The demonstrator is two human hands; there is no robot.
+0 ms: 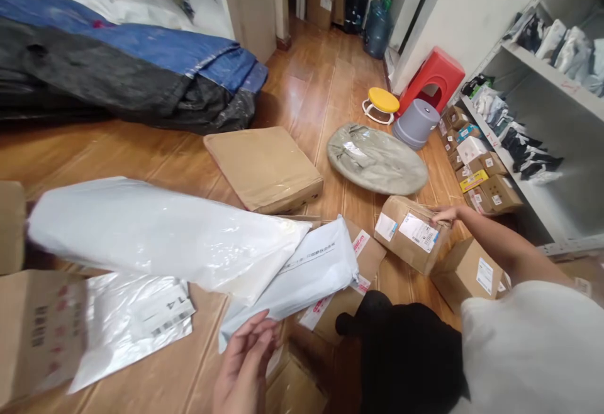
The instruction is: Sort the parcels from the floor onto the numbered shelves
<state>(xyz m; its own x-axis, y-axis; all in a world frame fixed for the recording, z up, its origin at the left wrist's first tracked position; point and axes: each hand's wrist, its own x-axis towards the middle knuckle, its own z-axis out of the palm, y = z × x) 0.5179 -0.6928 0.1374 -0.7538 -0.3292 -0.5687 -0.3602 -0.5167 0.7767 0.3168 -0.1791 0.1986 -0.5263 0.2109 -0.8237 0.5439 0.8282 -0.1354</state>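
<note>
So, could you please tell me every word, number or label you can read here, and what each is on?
"14", apparently: on the silver mailer; its label's other print is blurred.
Carton at lower left: dark and reddish characters, too blurred to read.
Pale blue bag: a line of dark characters, too blurred.
Carton with two white labels: print and a barcode, too small.
Shelf edge: red marks, too blurred.

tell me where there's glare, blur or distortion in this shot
Head view: glare whitens patches of the floor, and the silver bag shines; head view: lettering on the printed carton is smeared, and fine print on the box the right hand touches looks soft; head view: the shelf leans, likely camera tilt or lens stretch.
</note>
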